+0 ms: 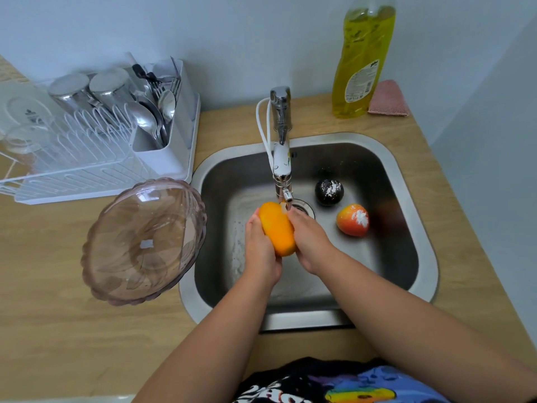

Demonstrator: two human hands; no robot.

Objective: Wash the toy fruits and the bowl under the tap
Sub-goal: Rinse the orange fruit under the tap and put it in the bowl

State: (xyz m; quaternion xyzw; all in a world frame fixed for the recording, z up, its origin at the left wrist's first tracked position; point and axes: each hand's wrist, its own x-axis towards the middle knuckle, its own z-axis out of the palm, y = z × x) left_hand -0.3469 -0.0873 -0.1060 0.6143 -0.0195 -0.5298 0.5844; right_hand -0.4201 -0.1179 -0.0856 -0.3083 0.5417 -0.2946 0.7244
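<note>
While you hold the orange toy fruit [277,228] under the tap [282,167], both of your hands are wrapped on it: your left hand [260,248] cups it from the left with the fingers curled round its side, and your right hand [309,242] grips it from the right, the fingertips up near the spout. It sits over the sink [418,228], just in front of the drain, right below the nozzle; I cannot tell for sure how strong the stream is, though the steel under your hands looks wet. So the step in hand is rinsing this first piece. Two more wait in the basin to your right, apart from each other: a dark round fruit [329,191] and a red-and-yellow fruit [352,220], each with a white smear on it, so I judge neither has been washed. The clear pink bowl [145,239] stands on the wooden counter [58,330] just left of the sink, its rim hanging slightly over the edge, and it looks not yet washed. Next, I would say, you need to turn the orange piece so every side meets the water, then set it somewhere clean and free one hand for the next fruit. Mind a wet, smooth toy slipping from your grasp.
</note>
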